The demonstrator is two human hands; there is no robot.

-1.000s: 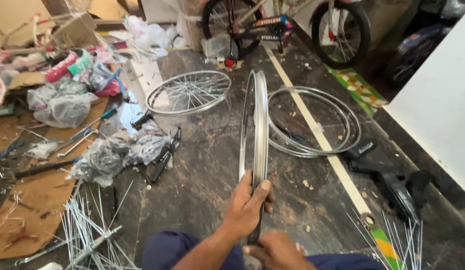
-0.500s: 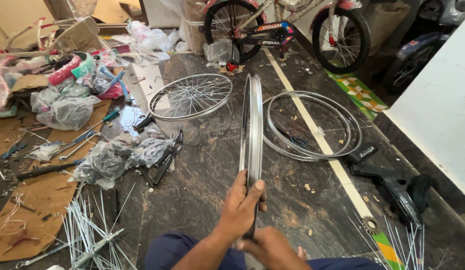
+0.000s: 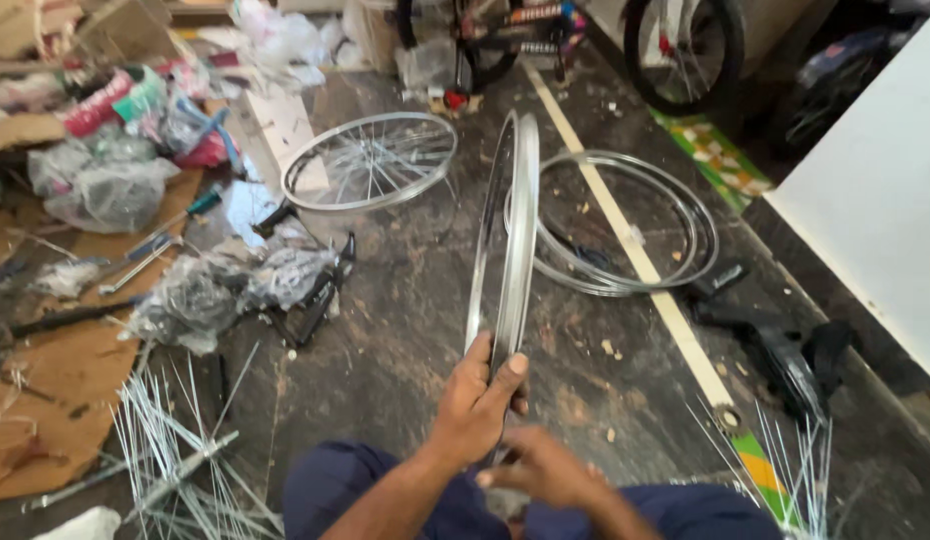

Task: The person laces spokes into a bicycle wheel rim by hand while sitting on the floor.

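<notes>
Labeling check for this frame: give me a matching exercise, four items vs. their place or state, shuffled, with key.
Items:
1. bare rim
2. spoked wheel
3. stack of empty rims
4. loose spokes

Places or states:
A. flat on the floor, right of the yellow stripe crossing
B. upright, gripped by the left hand
C. scattered at lower left
D. flat on the floor, upper centre-left

Pairs: 1-B, 2-D, 3-A, 4-C

Both hands meet low at centre: left hand curled in a grip, right hand blurred beneath.
</notes>
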